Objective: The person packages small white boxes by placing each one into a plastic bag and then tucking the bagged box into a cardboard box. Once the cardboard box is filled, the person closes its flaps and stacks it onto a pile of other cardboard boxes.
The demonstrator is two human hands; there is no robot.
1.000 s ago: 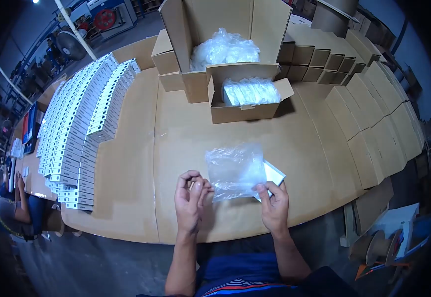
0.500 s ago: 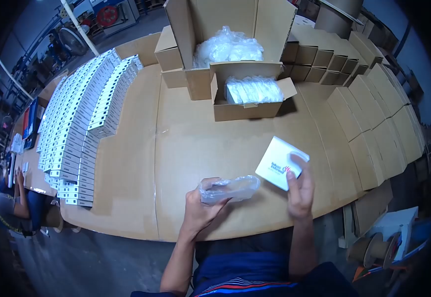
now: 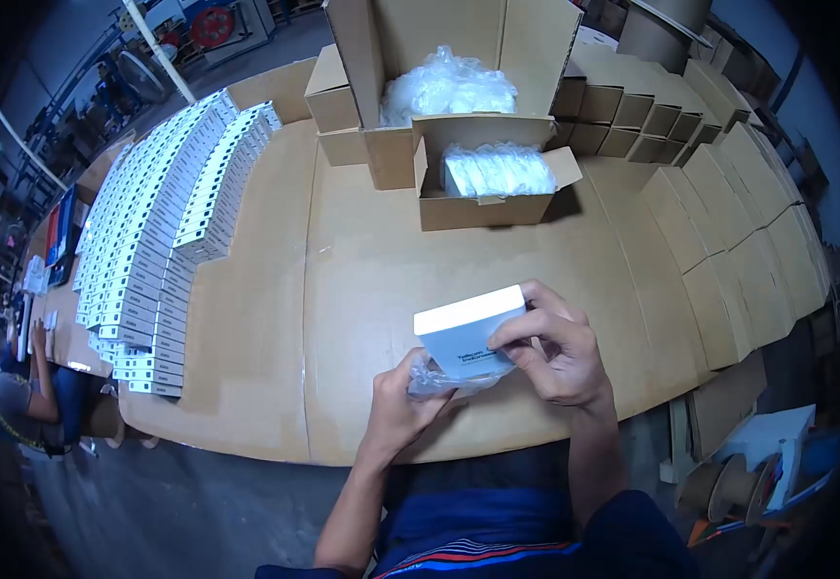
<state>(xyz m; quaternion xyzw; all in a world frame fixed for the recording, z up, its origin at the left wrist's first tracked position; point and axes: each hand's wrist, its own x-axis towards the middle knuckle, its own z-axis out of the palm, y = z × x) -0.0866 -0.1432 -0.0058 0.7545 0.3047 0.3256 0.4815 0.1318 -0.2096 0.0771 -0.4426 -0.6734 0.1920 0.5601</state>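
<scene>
A flat white box (image 3: 470,333) with printed lettering stands tilted over the near middle of the table, its lower edge inside the mouth of a clear plastic bag (image 3: 458,383). My left hand (image 3: 402,398) is closed on the bag from the left. On the right, my right hand (image 3: 555,349) grips the white box by its right side, fingers over its face. Farther back, an open brown carton (image 3: 482,214) holds several white boxes in plastic wrap (image 3: 499,172).
Stacked white boxes (image 3: 150,251) cover the table's left side. Behind the carton, a larger open box (image 3: 439,34) holds clear plastic bags (image 3: 449,85). Brown cartons (image 3: 729,241) are piled on the right. A person (image 3: 29,386) sits at far left.
My right hand has brought the white box left and turned it, and its lower edge is now in the bag. My left hand still holds the bag, which has been opened around the box.
</scene>
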